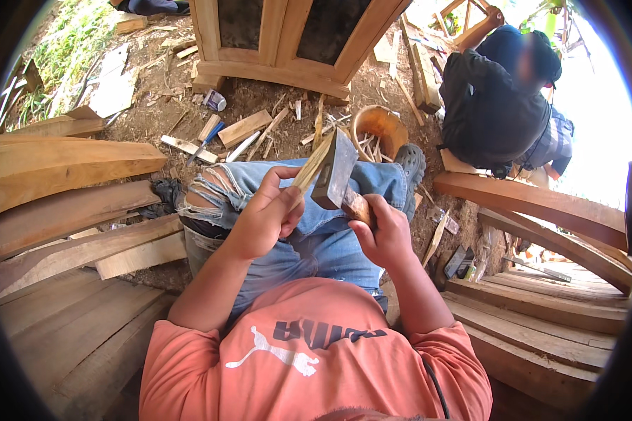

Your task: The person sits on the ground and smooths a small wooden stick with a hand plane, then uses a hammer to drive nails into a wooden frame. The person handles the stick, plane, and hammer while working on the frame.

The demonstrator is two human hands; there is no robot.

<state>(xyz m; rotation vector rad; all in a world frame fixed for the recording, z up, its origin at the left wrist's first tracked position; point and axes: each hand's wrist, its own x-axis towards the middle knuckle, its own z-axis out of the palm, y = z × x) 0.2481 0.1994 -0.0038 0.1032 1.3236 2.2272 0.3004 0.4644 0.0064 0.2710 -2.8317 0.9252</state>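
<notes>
Above my lap, my left hand [269, 214] pinches a thin, pale strip of wood [312, 165] that slants up and to the right. My right hand [383, 228] is closed round the short wooden handle [357, 206] of a hammer. The grey metal hammer head [334, 170] stands beside the strip, its upper part against or just in front of the wood; I cannot tell if they touch. My knees in torn blue jeans [260, 182] lie beneath both hands.
An orange bucket [379, 126] with wood slivers stands beyond my hands. A wooden panelled frame [288, 70] rises ahead. A blue-handled chisel [207, 140] and offcuts [246, 128] litter the dirt. Planks [70, 172] flank me. A person in dark clothes [491, 105] sits at the far right.
</notes>
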